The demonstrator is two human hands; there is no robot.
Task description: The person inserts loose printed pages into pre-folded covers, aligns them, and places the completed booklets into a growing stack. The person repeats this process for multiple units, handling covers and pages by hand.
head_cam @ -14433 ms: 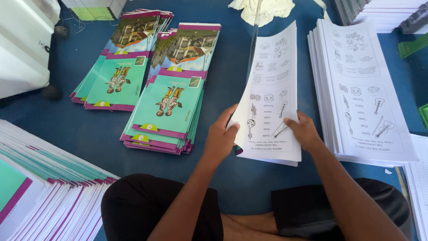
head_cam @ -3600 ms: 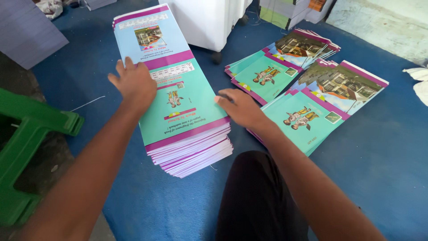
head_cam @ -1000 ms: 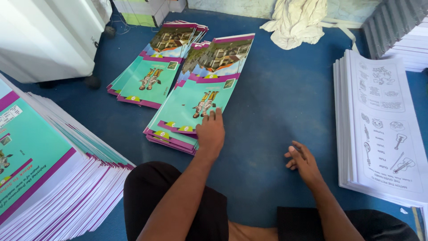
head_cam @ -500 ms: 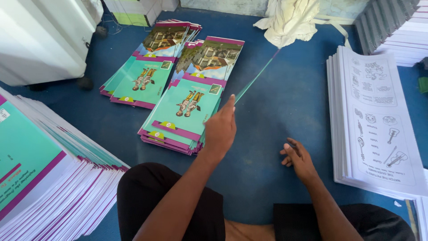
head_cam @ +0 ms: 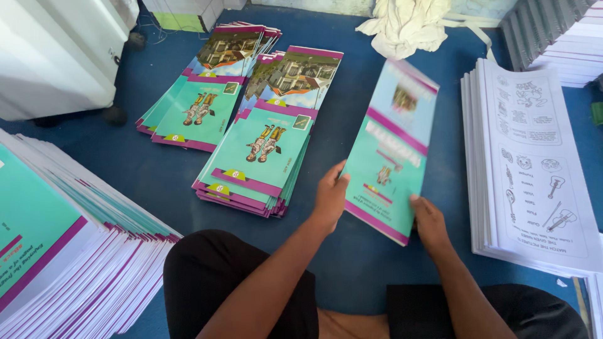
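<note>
Since half a second ago, one teal, purple-banded glossy cover sheet (head_cam: 391, 150) has swung over flat above the blue floor (head_cam: 157, 176). Left hand (head_cam: 330, 198) and right hand (head_cam: 429, 218) pinch its near edge. Finished booklet stacks (head_cam: 254, 160) lie left; white printed page stack (head_cam: 534, 163) waits right.

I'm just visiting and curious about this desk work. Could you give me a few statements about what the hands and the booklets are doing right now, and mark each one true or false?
1. Both hands hold one teal, purple-banded cover sheet. True.
2. The left hand rests on the white stack of printed pages. False: it grips the cover sheet's left edge.
3. The right hand grips the sheet's near corner. True.
4. The floor covering is red. False: it is blue.
5. A crumpled pale cloth lies at the far side. True.
</note>
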